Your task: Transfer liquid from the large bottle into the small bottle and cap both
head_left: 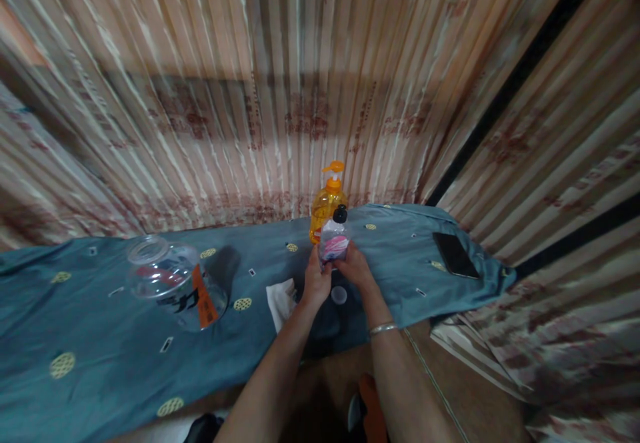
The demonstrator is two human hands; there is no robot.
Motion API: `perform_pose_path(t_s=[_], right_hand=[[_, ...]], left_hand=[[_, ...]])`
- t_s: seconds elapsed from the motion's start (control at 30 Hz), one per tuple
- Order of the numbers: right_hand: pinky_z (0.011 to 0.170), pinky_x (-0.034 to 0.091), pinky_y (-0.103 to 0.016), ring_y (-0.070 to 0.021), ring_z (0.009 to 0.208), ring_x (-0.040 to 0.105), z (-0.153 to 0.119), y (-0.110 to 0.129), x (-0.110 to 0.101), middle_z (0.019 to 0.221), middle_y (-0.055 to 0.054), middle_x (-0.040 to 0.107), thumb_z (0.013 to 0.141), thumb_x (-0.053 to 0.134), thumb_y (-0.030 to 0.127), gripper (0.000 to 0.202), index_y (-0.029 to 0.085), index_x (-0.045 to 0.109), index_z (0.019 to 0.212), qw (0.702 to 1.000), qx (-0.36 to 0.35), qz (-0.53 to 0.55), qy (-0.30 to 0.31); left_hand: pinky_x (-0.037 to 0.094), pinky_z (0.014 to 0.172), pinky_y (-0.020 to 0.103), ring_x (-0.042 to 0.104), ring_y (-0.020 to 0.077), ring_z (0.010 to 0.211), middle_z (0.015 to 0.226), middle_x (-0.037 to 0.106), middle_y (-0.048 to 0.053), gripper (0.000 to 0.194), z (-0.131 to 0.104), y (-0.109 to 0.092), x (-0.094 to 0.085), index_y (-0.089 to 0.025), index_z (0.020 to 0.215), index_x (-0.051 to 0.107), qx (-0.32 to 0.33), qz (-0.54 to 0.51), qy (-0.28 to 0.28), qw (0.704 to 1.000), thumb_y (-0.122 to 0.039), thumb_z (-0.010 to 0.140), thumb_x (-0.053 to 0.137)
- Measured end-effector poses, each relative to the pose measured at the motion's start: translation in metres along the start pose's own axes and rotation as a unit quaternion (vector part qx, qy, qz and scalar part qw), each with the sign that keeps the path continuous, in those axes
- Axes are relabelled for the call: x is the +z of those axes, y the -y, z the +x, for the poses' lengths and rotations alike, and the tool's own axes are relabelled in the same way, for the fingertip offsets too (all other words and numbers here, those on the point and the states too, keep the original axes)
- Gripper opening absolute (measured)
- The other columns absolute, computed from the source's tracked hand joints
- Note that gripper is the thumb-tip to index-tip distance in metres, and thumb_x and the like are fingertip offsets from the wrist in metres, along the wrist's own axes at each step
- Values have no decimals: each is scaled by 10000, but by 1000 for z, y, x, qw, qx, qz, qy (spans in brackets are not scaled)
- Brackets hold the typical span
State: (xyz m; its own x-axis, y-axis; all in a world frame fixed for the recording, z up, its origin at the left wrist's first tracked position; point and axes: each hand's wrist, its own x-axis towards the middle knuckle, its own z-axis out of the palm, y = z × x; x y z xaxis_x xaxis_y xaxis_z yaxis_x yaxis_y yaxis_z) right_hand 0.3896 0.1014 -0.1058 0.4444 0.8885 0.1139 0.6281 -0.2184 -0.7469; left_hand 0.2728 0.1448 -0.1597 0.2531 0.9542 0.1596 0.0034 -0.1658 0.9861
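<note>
A clear bottle [334,239] with a black cap and a pink label is held upright between both hands, near the middle of the view. My left hand [317,279] grips its lower left side, and my right hand [356,268] has its fingers closed on the lower right side. Just behind it stands an orange pump bottle [323,211], partly hidden by the clear one. A small round translucent cap [339,295] lies on the cloth below the hands. Left of my left wrist is a white cloth [281,301], partly covered by the forearm.
A large clear plastic jar [183,289] with an orange label stands at the left on the blue patterned tablecloth [115,343]. A black phone [456,255] lies at the right. Pleated curtains [300,83] hang behind the table and along the right side.
</note>
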Motion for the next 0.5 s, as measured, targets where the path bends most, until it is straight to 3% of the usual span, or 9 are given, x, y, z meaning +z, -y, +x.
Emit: perform_pose_path(t_s=[0.33,0.5], right_hand=[[869,566,-367,-315,1060,752,-5,6,0,1076,-118,791,774,628,152,445,158,607,1218,998,20,-60,-3],[857,566,-357,-307,1045,761,-7,4,2,1091,-111,794,785,630,159,486,167,596,1270,997,18,-73,-14]], left_hand=[[348,1249,500,554,293,1408,1517,579,142,745,-6,-3,2,-191,1509,475,-9,2,16,1000,-74,785,600],[254,1296,496,411,314,1534,1639,435,194,785,-12,-7,-1,-137,1552,406,-10,7,13,1000,-85,794,599]])
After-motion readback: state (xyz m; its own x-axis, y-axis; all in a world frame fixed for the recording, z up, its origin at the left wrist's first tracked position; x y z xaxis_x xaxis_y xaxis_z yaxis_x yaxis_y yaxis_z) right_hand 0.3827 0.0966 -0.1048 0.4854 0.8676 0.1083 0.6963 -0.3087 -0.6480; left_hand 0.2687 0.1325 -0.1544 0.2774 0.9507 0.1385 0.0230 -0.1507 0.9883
